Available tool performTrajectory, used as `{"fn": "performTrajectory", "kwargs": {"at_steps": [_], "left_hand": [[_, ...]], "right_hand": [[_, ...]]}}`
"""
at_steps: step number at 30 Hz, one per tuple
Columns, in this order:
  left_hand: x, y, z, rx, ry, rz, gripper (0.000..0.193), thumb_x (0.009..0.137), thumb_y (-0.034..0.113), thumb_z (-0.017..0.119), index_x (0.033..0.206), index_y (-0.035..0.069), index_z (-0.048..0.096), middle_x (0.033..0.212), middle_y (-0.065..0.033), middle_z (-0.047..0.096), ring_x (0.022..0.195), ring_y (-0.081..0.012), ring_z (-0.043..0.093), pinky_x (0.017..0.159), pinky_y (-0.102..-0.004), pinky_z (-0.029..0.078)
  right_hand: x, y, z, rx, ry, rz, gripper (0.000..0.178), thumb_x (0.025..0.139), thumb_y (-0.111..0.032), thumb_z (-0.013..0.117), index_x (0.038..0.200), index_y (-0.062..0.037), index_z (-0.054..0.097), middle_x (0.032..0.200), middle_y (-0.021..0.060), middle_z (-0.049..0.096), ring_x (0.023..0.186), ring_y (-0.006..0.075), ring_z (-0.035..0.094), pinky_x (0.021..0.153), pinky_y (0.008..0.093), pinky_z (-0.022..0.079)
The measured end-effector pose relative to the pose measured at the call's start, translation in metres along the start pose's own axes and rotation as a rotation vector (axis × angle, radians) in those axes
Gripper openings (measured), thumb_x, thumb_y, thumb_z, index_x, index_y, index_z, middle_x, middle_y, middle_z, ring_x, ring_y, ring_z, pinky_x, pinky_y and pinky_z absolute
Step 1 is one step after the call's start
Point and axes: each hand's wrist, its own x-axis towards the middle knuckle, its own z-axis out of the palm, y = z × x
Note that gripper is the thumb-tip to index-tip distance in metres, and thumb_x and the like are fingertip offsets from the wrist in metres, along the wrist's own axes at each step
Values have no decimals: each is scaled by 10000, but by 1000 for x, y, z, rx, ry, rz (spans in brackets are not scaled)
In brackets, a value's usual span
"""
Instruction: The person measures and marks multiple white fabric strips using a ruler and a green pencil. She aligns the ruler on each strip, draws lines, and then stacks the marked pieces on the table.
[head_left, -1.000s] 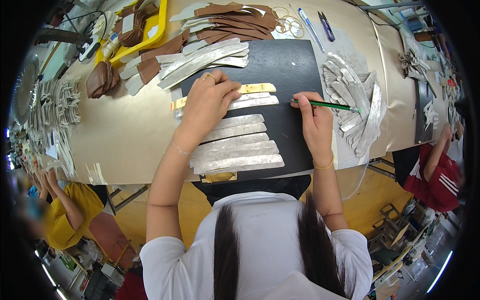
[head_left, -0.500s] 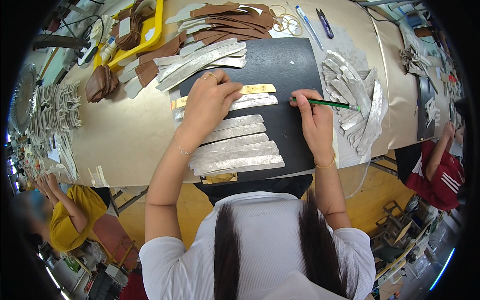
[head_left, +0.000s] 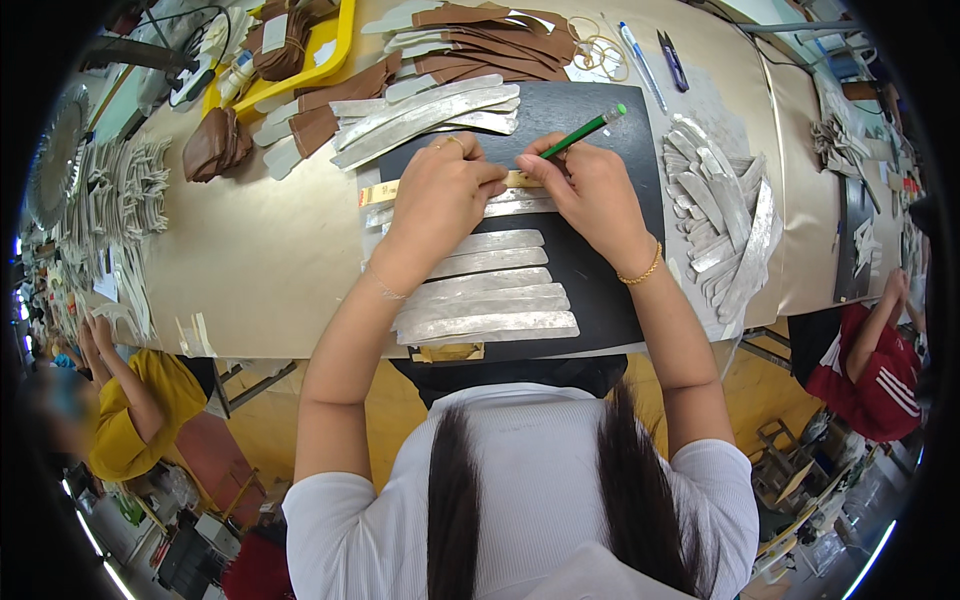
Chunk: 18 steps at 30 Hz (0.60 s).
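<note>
Silver strip (head_left: 515,207) under work lies near the far edge of the black mat (head_left: 600,290), with a yellow template (head_left: 380,192) laid along it. Head view, the only one we have: our left hand (head_left: 440,195) lies flat, fingers curled down, pressing template and strip to the mat. Our right hand (head_left: 590,190) is closed around a green pencil (head_left: 585,130), tip down at the template's right end, pencil slanting up and away. Both hands close together, nearly touching.

Progress, as we judge it: five strips (head_left: 490,295) lie side by side in a tidy row on the mat's near half, likely finished. A loose heap of silver pieces (head_left: 720,215) sits at the mat's right edge, and another fan of silver pieces (head_left: 430,110) at its far-left corner, so plenty looks left to do. We can't see pencil marks on any strip; too small to tell.

Rest of the bench (head_left: 250,260): brown pieces (head_left: 490,35) stacked at the far edge, a yellow tray (head_left: 325,55) at the far-left corner, rubber bands (head_left: 598,50), a pen (head_left: 640,60) and snips (head_left: 672,58) at the far right. More silver cut-outs (head_left: 110,200) are spread along the left end. Other people sit below the bench: one in yellow (head_left: 130,410) on the left, one in red (head_left: 870,370) on the right, hands apart from ours.
</note>
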Motion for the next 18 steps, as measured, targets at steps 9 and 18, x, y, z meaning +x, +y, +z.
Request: {"fn": "performTrajectory", "kwargs": {"at_steps": [9, 18], "left_hand": [[-1, -1, 1, 12, 16, 11, 142, 785, 141, 816, 911, 77, 806, 827, -74, 621, 813, -278, 605, 748, -403, 494], [-2, -2, 1, -17, 23, 20, 142, 803, 141, 802, 930, 78, 803, 852, -75, 631, 832, -281, 610, 764, -402, 495]], "right_hand": [[2, 4, 9, -179, 35, -153, 260, 944, -298, 708, 862, -52, 724, 787, 117, 686, 685, 341, 676, 612, 410, 536], [4, 3, 4, -51, 31, -109, 221, 962, -277, 691, 924, -62, 728, 774, 131, 698, 672, 316, 682, 605, 389, 525]]}}
